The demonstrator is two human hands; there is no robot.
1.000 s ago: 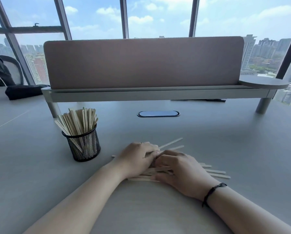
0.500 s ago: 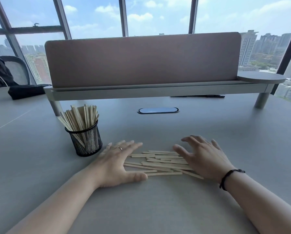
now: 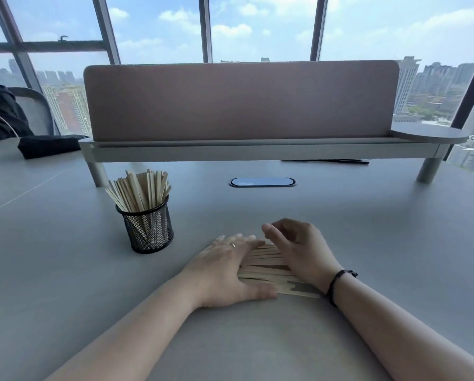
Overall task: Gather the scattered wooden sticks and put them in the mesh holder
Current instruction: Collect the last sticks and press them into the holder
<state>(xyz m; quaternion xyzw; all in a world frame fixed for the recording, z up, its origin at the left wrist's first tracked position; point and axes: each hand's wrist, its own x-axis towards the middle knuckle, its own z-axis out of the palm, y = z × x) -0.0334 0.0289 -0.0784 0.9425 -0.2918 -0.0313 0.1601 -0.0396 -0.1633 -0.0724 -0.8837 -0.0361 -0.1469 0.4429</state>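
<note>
Your left hand (image 3: pixel 224 270) lies flat and spread and your right hand (image 3: pixel 299 248) curls loosely, both pressing against a row of loose wooden sticks (image 3: pixel 268 266) on the grey table (image 3: pixel 367 229); neither clamps them. The mesh holder (image 3: pixel 148 226), full of sticks, stands to the left.

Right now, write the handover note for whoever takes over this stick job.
Left hand: flat on the table, open, pressing against the left ends of the loose wooden sticks.
Right hand: curled, pushing in from the right; nothing lifted.
Sticks lie bunched in a rough pile between both hands on the grey table.
Mesh holder stands upright to the left, farther back, already holding many sticks.
Done: the pile is squeezed together.
Left: grip the bundle, lift it, drop it in the holder.
</note>
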